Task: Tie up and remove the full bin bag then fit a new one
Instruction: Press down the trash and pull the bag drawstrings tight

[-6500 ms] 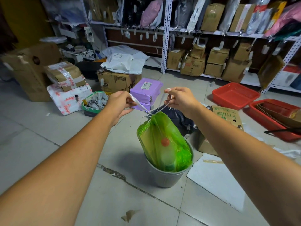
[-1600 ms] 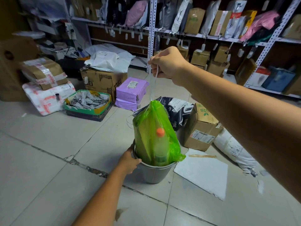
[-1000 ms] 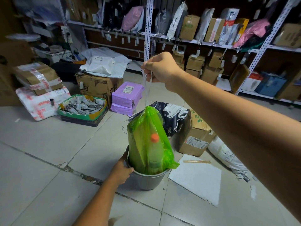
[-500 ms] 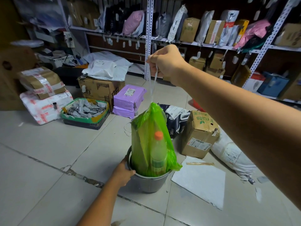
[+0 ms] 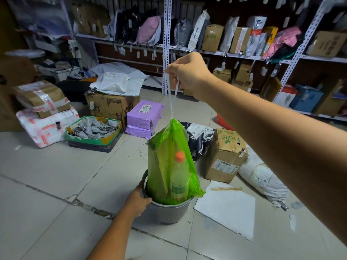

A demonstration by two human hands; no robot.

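One green bin bag (image 5: 170,162), cinched shut with one orange-capped bottle (image 5: 179,173) showing through it, hangs by its white drawstring (image 5: 171,102) from the closed right hand (image 5: 187,72), its bottom still inside the one grey bin (image 5: 167,211). It rides a little higher than half a second ago, so the lift-out is under way while the left hand (image 5: 138,200) clasps the rim. No new bag is in sight.

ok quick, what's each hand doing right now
Left hand: closed on the rim of the grey bin.
Right hand: closed on the drawstring of the green bin bag, held above the bin.
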